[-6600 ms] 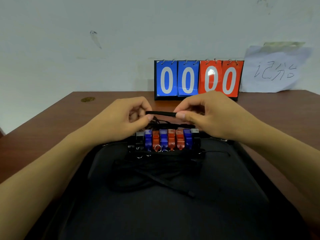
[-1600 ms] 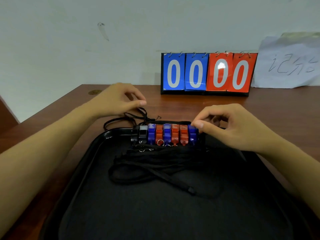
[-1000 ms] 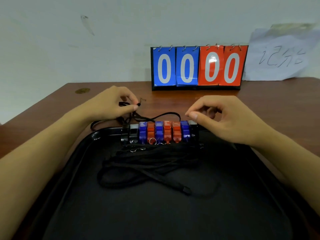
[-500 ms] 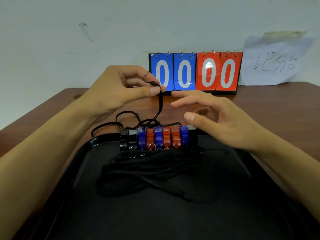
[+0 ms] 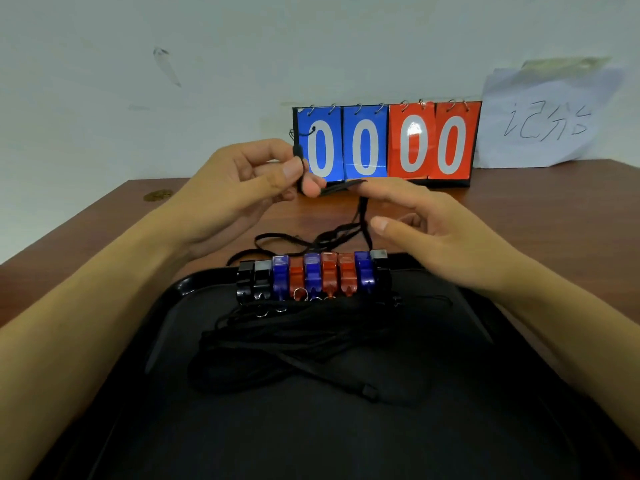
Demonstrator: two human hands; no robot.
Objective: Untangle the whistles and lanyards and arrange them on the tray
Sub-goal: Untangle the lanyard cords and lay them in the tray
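Observation:
Several black, blue and red whistles [image 5: 313,276] stand in a tight row at the far edge of the black tray [image 5: 187,284]. Their black lanyards [image 5: 287,344] lie bunched on the tray just in front of them. One loose black lanyard [image 5: 362,216] rises from the table behind the row. My left hand [image 5: 242,188] pinches its upper end, near the small slider, above the table. My right hand [image 5: 426,233] has straight fingers, and the cord lies across its index fingertip.
A flip scoreboard [image 5: 386,143] showing 0000 stands at the back of the brown table [image 5: 536,209]. A sheet of paper [image 5: 543,116] with handwriting leans on the wall to its right. A round brass fitting [image 5: 158,195] sits at the table's back left.
My left hand has kept the lanyard end raised. My right hand moved up and left, and its index finger now touches the cord. The view has shifted slightly.

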